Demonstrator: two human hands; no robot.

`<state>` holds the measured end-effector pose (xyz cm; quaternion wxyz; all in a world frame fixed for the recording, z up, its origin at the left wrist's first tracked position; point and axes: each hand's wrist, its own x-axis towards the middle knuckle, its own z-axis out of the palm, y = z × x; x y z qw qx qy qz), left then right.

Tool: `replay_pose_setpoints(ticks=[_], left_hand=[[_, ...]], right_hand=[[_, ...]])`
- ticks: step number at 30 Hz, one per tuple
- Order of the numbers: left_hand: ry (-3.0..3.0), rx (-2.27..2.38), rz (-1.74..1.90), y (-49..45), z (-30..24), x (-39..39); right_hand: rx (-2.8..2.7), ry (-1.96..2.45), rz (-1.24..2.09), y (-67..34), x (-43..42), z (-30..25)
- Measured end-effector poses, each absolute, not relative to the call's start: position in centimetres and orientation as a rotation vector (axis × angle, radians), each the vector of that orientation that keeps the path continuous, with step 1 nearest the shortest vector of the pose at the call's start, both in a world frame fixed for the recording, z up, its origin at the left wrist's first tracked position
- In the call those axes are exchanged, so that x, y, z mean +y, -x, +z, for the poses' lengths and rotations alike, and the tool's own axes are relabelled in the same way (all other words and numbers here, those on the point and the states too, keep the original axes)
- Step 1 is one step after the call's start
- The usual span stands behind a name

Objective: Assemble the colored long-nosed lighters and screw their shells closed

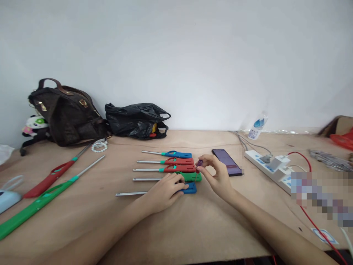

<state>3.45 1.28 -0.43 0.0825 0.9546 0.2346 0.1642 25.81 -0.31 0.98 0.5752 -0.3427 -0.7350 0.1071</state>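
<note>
A blue long-necked lighter (191, 188) lies flat on the table, its metal tube (131, 193) pointing left. My left hand (167, 189) is closed over its handle and holds it against the table, hiding the middle part. Between the thumb and fingers of my right hand (217, 175) is a small screwdriver with a purple handle (200, 162); its thin shaft points down to the end of the blue lighter's handle. Just beyond lie a green lighter (193, 177), two red lighters (179, 168) and another blue lighter (178, 154), roughly parallel.
A phone (227, 162) lies right of my right hand, and a power strip (264, 165) with cables stands farther right. Red (49, 180) and green (38, 206) lighters lie at left. Along the wall are a backpack (66, 114), a black plastic bag (135, 119) and a bottle (257, 127).
</note>
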Motion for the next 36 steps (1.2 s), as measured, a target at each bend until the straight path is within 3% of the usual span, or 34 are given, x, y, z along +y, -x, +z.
replay_pose_setpoints(ticks=[29,36], left_hand=[[-2.862,0.692,0.495,-3.42,-0.44,1.21],[-2.867,0.689,0.482,-3.47,-0.45,1.27]], right_hand=[[-1.786,0.75,0.083,-25.79,-0.48,1.06],[-1.867,0.686,0.235,-25.69,-0.67,1.41]])
